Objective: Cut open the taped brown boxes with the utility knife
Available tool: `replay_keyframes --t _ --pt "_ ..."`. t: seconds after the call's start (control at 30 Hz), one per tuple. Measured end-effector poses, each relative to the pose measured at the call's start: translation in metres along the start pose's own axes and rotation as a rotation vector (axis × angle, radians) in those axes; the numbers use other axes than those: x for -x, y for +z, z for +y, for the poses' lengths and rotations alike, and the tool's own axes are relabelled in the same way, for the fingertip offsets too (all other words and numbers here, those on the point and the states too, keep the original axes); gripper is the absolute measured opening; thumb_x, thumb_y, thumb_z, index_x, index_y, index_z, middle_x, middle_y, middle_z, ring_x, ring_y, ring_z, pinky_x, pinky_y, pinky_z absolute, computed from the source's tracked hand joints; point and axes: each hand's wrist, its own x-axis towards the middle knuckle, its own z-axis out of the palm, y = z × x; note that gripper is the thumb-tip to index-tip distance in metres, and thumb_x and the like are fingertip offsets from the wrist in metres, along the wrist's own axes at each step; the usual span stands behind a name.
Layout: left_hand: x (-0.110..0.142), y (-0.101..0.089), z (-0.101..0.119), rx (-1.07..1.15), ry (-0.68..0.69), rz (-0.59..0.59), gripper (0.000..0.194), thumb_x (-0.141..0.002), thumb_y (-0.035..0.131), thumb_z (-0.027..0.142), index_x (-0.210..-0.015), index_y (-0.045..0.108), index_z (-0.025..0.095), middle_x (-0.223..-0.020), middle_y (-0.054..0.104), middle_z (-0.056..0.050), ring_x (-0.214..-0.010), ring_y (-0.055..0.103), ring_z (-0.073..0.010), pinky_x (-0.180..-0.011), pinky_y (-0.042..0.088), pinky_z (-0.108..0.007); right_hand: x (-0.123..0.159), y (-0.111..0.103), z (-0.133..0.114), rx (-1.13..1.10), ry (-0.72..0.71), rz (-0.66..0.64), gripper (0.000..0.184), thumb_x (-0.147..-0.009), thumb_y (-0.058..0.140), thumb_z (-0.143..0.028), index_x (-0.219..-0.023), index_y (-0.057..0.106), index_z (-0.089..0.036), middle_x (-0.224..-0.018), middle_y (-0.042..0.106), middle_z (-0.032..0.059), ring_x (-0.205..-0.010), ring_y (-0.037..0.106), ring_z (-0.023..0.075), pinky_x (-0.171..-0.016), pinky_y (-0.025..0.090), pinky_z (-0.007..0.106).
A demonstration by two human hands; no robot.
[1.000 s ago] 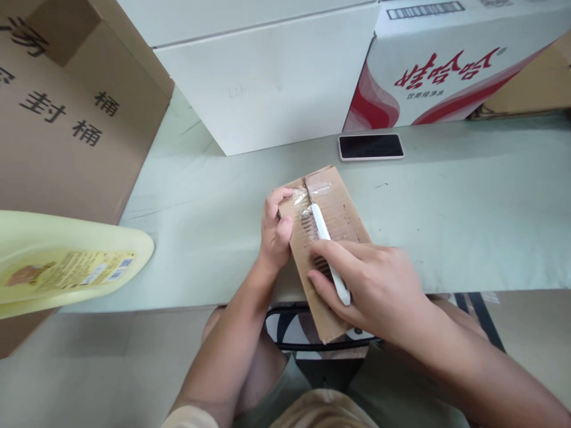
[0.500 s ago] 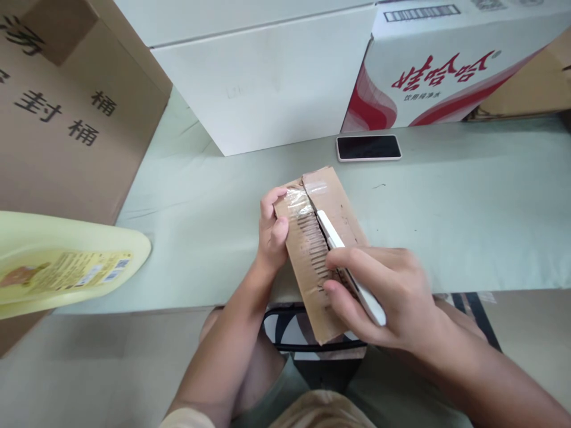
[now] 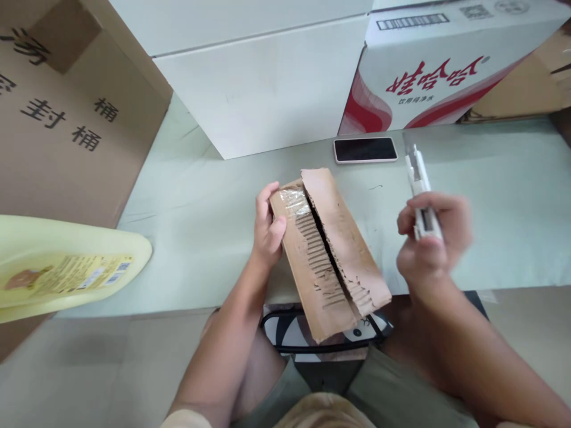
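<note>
A small brown cardboard box (image 3: 307, 279) is tilted at the table's near edge. Its top is slit lengthwise, and the right flap stands slightly raised over a dark gap. Torn, ridged cardboard and a shiny strip of clear tape show left of the slit. My left hand (image 3: 269, 229) grips the box's upper left side, thumb on top and fingers round the edge. Away to the right of the box, my right hand (image 3: 432, 235) is closed on a white utility knife (image 3: 419, 172), its blade pointing away from me.
A phone (image 3: 366, 150) lies beyond the box, before a large white carton (image 3: 267, 89) and a red-and-white carton (image 3: 414, 83). On the left stand a big brown carton (image 3: 80, 137) and a pale yellow bottle (image 3: 80, 261). Light green cloth (image 3: 200, 238) covers the table.
My right hand has lifted the utility knife out of the slit and moved right and away from me. The slit has widened and its right flap has risen. My left hand keeps its grip.
</note>
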Motion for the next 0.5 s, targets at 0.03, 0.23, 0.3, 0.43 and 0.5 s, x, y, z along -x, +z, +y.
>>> replay_keyframes --t 0.03,0.23,0.3,0.43,0.5 --pt "-0.002 -0.002 0.001 -0.014 -0.011 -0.006 0.064 -0.092 0.060 0.070 -0.144 0.050 0.034 -0.136 0.063 -0.009 -0.120 0.065 -0.0287 -0.104 0.055 -0.046 -0.002 0.011 0.015 -0.007 0.020 0.100 0.065 -0.103 0.016 -0.071 -0.110 0.059 -0.023 -0.077 0.054 0.0058 -0.066 0.055 0.0226 -0.063 0.045 0.040" --pt "-0.015 -0.017 0.010 -0.024 0.001 -0.017 0.052 -0.093 0.063 0.066 -0.129 0.068 0.029 -0.126 0.070 -0.009 -0.113 0.067 -0.0276 -0.097 0.058 -0.042 -0.009 0.045 0.050 0.197 0.132 -0.249 0.032 -0.100 0.042 -0.028 -0.108 0.072 -0.022 -0.101 0.072 0.0097 -0.089 0.066 0.0246 -0.073 0.048 0.037" --pt "-0.018 -0.019 0.013 -0.043 0.046 -0.015 0.050 -0.094 0.062 0.066 -0.125 0.072 0.028 -0.129 0.070 -0.009 -0.121 0.066 -0.0293 -0.099 0.057 -0.043 -0.008 0.048 0.049 0.270 0.142 -0.336 0.032 -0.097 0.046 -0.024 -0.110 0.075 -0.025 -0.103 0.071 0.0088 -0.086 0.064 0.0235 -0.065 0.042 0.034" --pt "-0.020 -0.021 0.021 -0.056 0.109 0.020 0.041 -0.093 0.068 0.059 -0.117 0.076 0.028 -0.125 0.072 -0.009 -0.119 0.068 -0.0279 -0.101 0.058 -0.044 -0.007 0.053 0.052 0.313 0.124 -0.414 0.026 -0.099 0.052 -0.028 -0.103 0.078 -0.026 -0.097 0.066 0.0092 -0.079 0.058 0.0222 -0.062 0.039 0.034" --pt "-0.019 -0.022 0.025 -0.017 0.046 0.035 0.037 -0.091 0.073 0.058 -0.111 0.076 0.027 -0.126 0.072 -0.010 -0.122 0.068 -0.0277 -0.104 0.057 -0.044 -0.007 0.056 0.053 0.287 0.091 -0.376 0.026 -0.099 0.053 -0.028 -0.098 0.078 -0.024 -0.106 0.066 0.0117 -0.087 0.060 0.0243 -0.074 0.048 0.039"
